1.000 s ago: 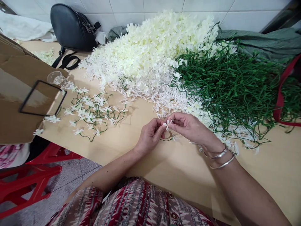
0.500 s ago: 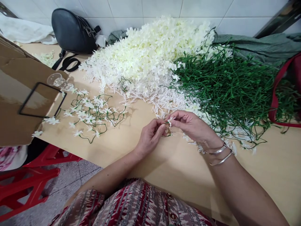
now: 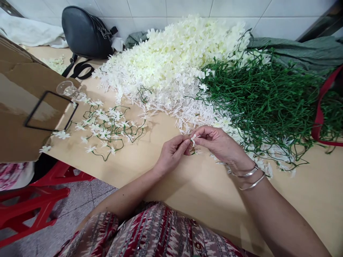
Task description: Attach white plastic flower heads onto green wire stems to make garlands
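I see the flower, a tiny white plastic star with thin spiky petals, pinched between thumb and forefinger of the right hand. The left hand has its fingertips pressed together against the flower's base. The flower hangs over the middle of the table, toward its near edge. Its petals fan up toward the far edge, and its short axis runs back into the fingertips.

Two smooth metal bangles ring the right wrist. Behind the hands a fluffy heap of white blooms reaches the far edge. A wiry tangle of green stems fills the right side. Sprigs with blooms on thin green wire lie toward the left edge, beside a cardboard flap. A black bag sits at the far left corner.

Since half a second ago the pinch and place have not changed, and only my view has drifted slightly.
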{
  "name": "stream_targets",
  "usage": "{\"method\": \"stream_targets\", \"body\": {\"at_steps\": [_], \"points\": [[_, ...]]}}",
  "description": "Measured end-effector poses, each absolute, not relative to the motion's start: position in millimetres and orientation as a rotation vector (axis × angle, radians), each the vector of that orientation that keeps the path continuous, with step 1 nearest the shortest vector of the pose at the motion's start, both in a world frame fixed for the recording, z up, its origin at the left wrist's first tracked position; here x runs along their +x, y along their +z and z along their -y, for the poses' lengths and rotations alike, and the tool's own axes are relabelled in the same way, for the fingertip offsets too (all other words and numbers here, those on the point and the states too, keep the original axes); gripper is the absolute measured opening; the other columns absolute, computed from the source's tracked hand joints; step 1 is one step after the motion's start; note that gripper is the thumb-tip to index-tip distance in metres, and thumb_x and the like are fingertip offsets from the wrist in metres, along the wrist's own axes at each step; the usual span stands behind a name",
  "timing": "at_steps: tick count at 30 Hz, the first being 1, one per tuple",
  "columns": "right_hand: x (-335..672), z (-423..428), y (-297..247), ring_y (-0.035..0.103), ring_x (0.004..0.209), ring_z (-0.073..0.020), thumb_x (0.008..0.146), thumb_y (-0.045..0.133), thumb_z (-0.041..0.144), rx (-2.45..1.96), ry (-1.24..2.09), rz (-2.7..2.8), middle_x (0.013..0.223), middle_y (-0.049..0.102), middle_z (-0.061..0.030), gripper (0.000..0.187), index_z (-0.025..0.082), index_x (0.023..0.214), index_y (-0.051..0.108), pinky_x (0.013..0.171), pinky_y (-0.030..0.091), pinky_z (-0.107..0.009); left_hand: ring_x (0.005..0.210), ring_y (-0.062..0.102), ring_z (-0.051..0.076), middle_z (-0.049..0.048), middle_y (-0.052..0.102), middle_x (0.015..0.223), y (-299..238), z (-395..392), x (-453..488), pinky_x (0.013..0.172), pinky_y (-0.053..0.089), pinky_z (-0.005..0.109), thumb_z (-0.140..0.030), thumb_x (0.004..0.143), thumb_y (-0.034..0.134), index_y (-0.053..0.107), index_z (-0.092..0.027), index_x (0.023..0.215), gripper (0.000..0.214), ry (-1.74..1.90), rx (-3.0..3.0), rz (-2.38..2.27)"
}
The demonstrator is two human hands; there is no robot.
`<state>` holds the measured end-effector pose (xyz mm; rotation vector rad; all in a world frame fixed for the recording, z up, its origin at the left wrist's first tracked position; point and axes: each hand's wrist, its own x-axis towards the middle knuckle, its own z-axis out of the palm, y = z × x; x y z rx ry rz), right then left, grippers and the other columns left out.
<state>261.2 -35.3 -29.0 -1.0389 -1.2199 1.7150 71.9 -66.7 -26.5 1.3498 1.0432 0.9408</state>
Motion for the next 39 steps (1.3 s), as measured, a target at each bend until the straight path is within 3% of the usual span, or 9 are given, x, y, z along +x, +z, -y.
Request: {"method": "stream_targets", "body": {"at_steps": [9,22,28,32,35,39], "points": [[252,38,-25,0.068,0.073,-0.0184,0.078,0.087,0.051,-0.985,1.732,1.182,0.077,0.07,0.0021,0.029,0.027,0.081,0.07,0.076,0.058,-0.037,0.068,0.056,0.013,0.0008,0.061,0.074,-30,66,71,0.071,0.047,0.027,-0.058,0.102,0.059,0.064,-0.018,0.084,0.044,0.959,1.289,-1.022],[256,37,-29,0.065,0.075,-0.0145,0.079,0.088,0.044,-0.977,1.694,1.228,0.082,0.068,0.0018,0.03,0.023,0.073,0.067,0.072,0.053,-0.029,0.068,0.056,0.012,0.0002,0.06,0.071,-32,65,69,0.071,0.046,0.025,-0.061,0.103,0.055,0.062,-0.018,0.081,0.049,0.897,1.37,-1.044],[253,38,-29,0.068,0.07,-0.016,0.077,0.09,0.043,-0.957,1.792,1.068,0.081,0.07,0.0036,0.031,0.027,0.094,0.069,0.071,0.058,-0.032,0.068,0.058,0.011,0.0003,0.062,0.076,-31,64,71,0.069,0.049,0.024,-0.064,0.098,0.063,0.063,-0.017,0.084,0.048,0.919,1.19,-0.964],[252,36,-30,0.072,0.088,-0.0178,0.078,0.089,0.051,-0.894,1.804,0.938,0.095,0.072,0.001,0.043,0.027,0.107,0.069,0.086,0.062,-0.036,0.068,0.06,0.01,-0.0003,0.064,0.081,-33,61,69,0.07,0.05,0.023,-0.062,0.093,0.072,0.064,-0.017,0.088,0.046,1.019,0.965,-0.91],[252,35,-34,0.074,0.098,-0.0202,0.087,0.079,0.056,-0.908,1.776,0.919,0.096,0.074,-0.0004,0.036,0.027,0.106,0.069,0.1,0.06,-0.042,0.066,0.059,0.01,0.0003,0.066,0.081,-36,59,68,0.069,0.049,0.023,-0.059,0.089,0.077,0.066,-0.016,0.089,0.044,1.079,0.814,-0.878],[252,35,-41,0.074,0.1,-0.0193,0.093,0.073,0.054,-0.932,1.741,0.895,0.097,0.075,-0.0009,0.027,0.028,0.102,0.071,0.105,0.057,-0.041,0.064,0.058,0.009,0.0007,0.066,0.079,-35,57,68,0.068,0.048,0.023,-0.053,0.084,0.083,0.068,-0.015,0.087,0.041,1.124,0.673,-0.855]]}}
